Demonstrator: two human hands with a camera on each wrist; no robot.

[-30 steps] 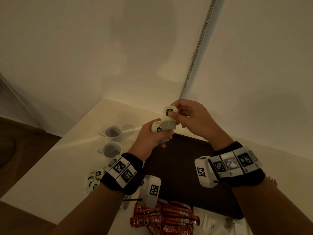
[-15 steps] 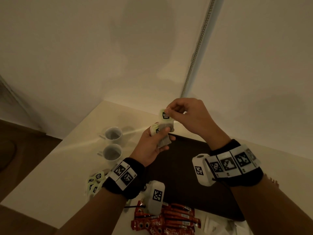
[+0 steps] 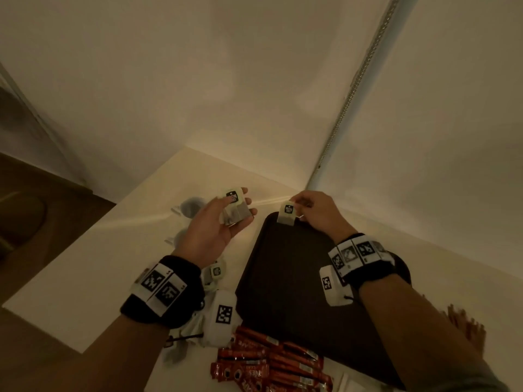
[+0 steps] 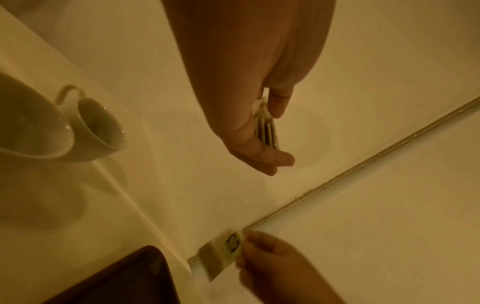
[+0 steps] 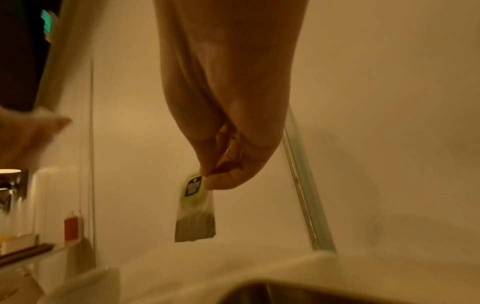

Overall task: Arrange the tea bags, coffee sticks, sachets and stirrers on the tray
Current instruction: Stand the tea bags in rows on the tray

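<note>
My right hand (image 3: 317, 213) pinches 1 tea bag (image 3: 287, 213) by its tag between thumb and fingertip, the other fingers curled in, and the bag hangs just above the far left corner of the dark tray (image 3: 285, 278), which lies bare on the pale table (image 3: 85, 264). My left hand (image 3: 215, 230) is held palm up beside the tray, fingers loosely curled round a small stack of tea bags (image 3: 235, 213) with the thumb lying over them; I cannot tell how many from the edge-on wrist view. More tea bags (image 3: 215, 271) lie on the table by my left wrist, red coffee sticks (image 3: 271, 366) sit in a pile at the tray's near edge, and 2 white cups (image 4: 101, 125) stand to the left. As I judge it, the step in hand is laying this first bag flat into the corner. To do it well, I should lower the bag until its bottom edge touches the tray floor, let it fold down with the tag facing up, square it to the rim, and release only once it rests. The bag is light and limp, so a drop from height could leave it crooked or on the rim.
</note>
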